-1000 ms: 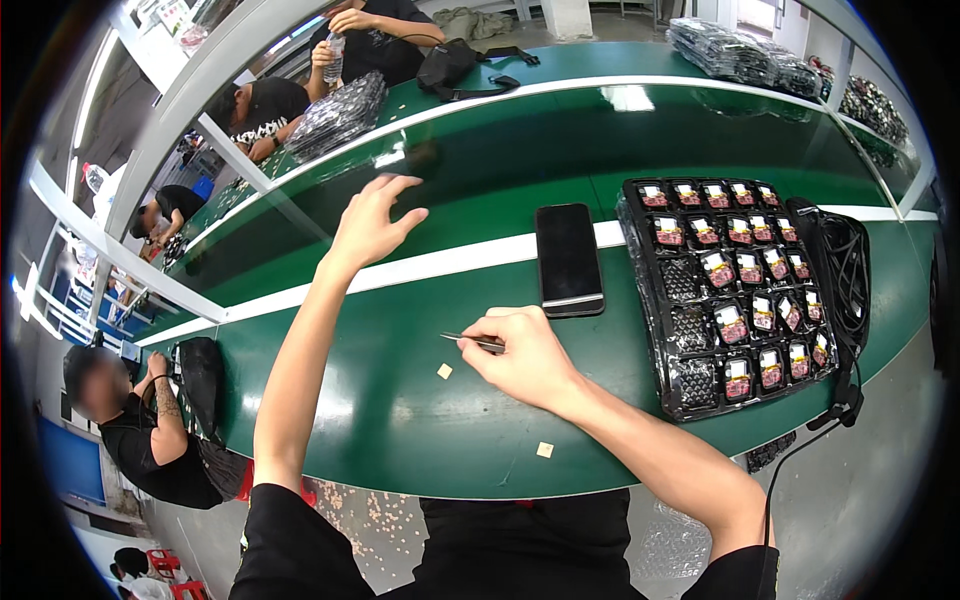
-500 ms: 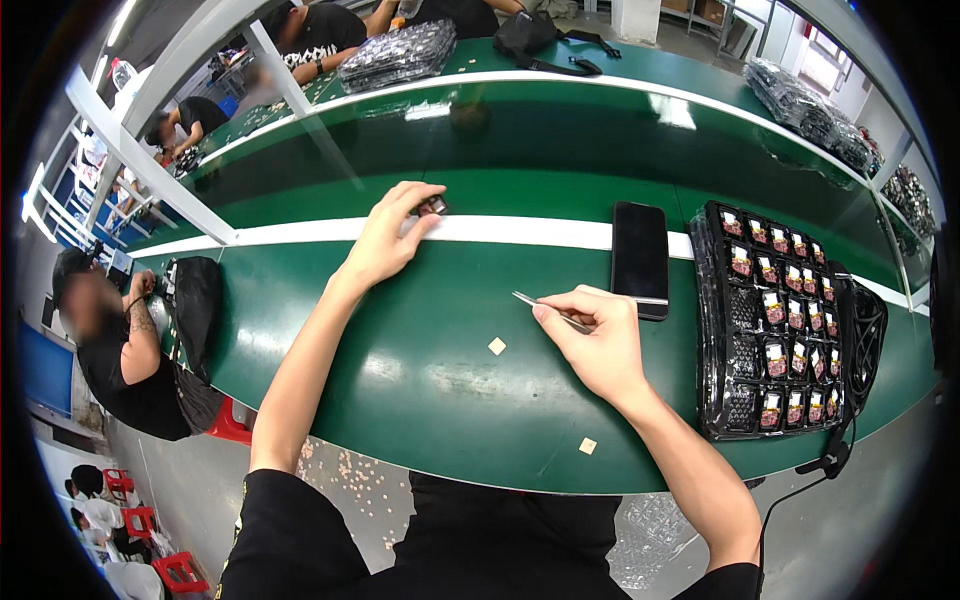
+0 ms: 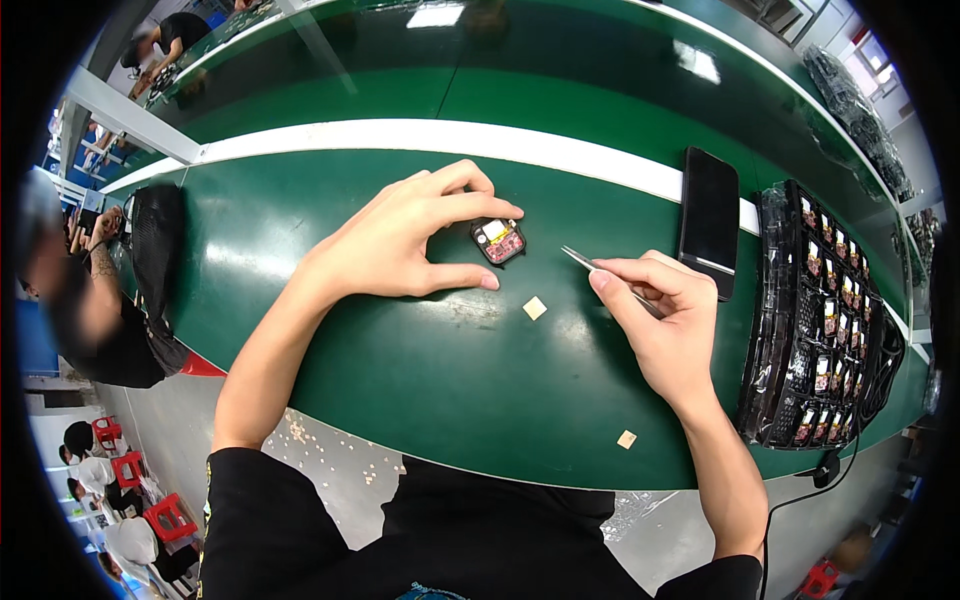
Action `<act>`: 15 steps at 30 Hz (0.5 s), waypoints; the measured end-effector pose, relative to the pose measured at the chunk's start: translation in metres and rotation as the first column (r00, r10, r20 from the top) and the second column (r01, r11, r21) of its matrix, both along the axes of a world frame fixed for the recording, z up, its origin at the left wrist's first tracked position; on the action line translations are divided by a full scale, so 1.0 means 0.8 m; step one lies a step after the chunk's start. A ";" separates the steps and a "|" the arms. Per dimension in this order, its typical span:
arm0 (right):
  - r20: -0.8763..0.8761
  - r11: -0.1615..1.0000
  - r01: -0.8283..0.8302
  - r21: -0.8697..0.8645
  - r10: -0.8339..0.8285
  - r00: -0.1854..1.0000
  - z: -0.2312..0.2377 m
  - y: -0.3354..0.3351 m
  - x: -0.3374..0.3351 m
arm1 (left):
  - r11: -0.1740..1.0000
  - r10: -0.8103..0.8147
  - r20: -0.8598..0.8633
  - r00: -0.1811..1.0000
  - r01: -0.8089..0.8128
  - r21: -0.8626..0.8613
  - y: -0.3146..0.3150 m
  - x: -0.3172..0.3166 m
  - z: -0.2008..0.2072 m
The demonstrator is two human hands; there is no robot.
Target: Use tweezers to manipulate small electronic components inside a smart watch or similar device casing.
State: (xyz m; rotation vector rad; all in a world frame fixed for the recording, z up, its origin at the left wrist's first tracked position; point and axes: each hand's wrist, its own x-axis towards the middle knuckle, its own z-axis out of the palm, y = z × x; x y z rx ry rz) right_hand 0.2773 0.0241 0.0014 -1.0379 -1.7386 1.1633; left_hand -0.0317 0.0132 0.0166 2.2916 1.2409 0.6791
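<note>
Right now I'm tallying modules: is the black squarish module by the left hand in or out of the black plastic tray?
Out: the module sits by the left fingers, apart from the tray.

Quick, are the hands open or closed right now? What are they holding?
Left hand: open, beside a small black gadget; whether they touch, I can't tell.
Right hand: closed, holding tweezers.
</note>
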 end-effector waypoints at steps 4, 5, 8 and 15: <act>0.031 1.000 -0.011 -0.003 0.012 0.999 0.006 -0.003 0.000 | 0.993 -0.001 0.053 0.999 0.008 -0.121 0.007 -0.011 0.003; 0.027 1.000 -0.006 -0.007 0.006 1.000 0.004 -0.001 -0.001 | 0.994 -0.007 0.068 0.998 0.014 -0.107 0.010 -0.013 -0.003; 0.040 1.000 -0.024 0.001 0.024 0.999 0.003 -0.003 0.004 | 0.999 -0.054 0.094 0.994 0.053 0.007 0.008 -0.011 -0.012; -0.022 0.999 -0.042 -0.001 0.042 0.999 -0.001 -0.004 0.002 | 0.997 -0.073 0.126 0.989 0.075 -0.013 -0.011 0.024 -0.014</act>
